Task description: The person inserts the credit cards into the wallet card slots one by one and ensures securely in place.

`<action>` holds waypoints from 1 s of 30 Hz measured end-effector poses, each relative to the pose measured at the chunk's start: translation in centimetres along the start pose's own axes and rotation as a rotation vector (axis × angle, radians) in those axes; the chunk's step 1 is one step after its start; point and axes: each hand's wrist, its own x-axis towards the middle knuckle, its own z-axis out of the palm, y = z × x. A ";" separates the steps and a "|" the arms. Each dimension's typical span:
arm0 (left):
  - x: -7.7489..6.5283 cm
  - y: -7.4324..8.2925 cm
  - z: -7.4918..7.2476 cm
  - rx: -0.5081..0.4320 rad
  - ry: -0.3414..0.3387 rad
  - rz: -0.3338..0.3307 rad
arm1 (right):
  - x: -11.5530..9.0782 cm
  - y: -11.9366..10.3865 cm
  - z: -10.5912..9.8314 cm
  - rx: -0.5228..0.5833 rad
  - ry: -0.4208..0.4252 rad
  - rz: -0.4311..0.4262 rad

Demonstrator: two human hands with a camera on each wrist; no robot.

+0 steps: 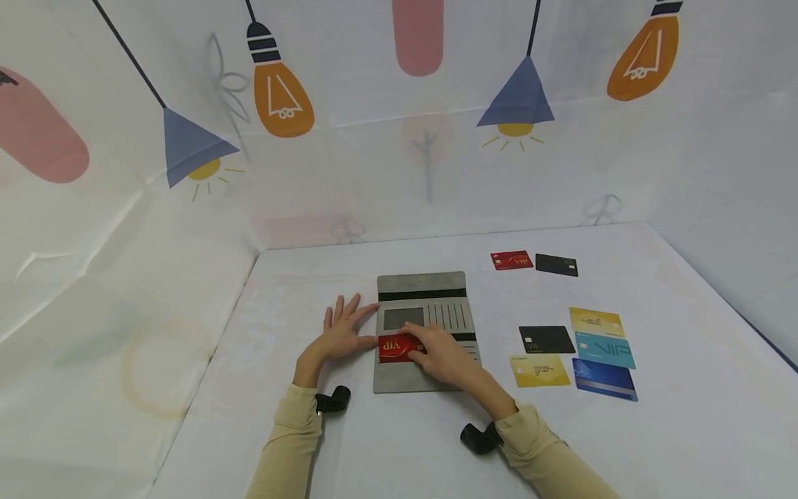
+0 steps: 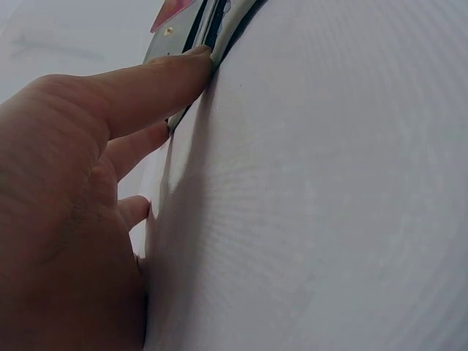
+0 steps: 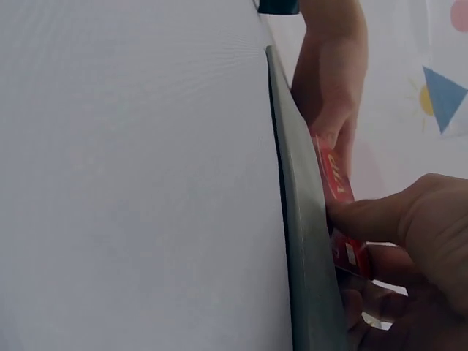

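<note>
A grey folding card holder (image 1: 399, 380) lies spread flat, with a dark window, printed lines and dark slot bands on it. Across its lower half lies a red VIP card (image 1: 391, 348), also seen in the right wrist view as a red card (image 3: 335, 179). My right hand (image 1: 445, 355) pinches the card's right end between thumb and fingers; that end is partly hidden. My left hand (image 1: 339, 337) rests on the table with its fingers spread. Its thumb and index fingertip touch the holder's left edge, as the left hand (image 2: 88, 168) in its own wrist view shows.
To the right lie a black VIP card (image 1: 546, 339), two yellow cards (image 1: 539, 371), a teal VIP card (image 1: 605, 350) and a blue card (image 1: 605, 379). Farther back are another red card (image 1: 512, 260) and a dark card (image 1: 557, 265). White printed sheets wall the table.
</note>
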 end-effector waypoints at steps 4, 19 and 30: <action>0.0 0.0 0.0 -0.002 -0.006 0.001 | -0.1 -0.2 0.0 0.010 0.022 0.018; -0.1 0.1 0.0 0.011 0.002 0.003 | 0.0 0.4 0.4 0.040 0.081 -0.021; -0.2 0.2 -0.2 -0.005 -0.005 0.006 | 0.0 0.7 -0.1 0.047 0.011 -0.057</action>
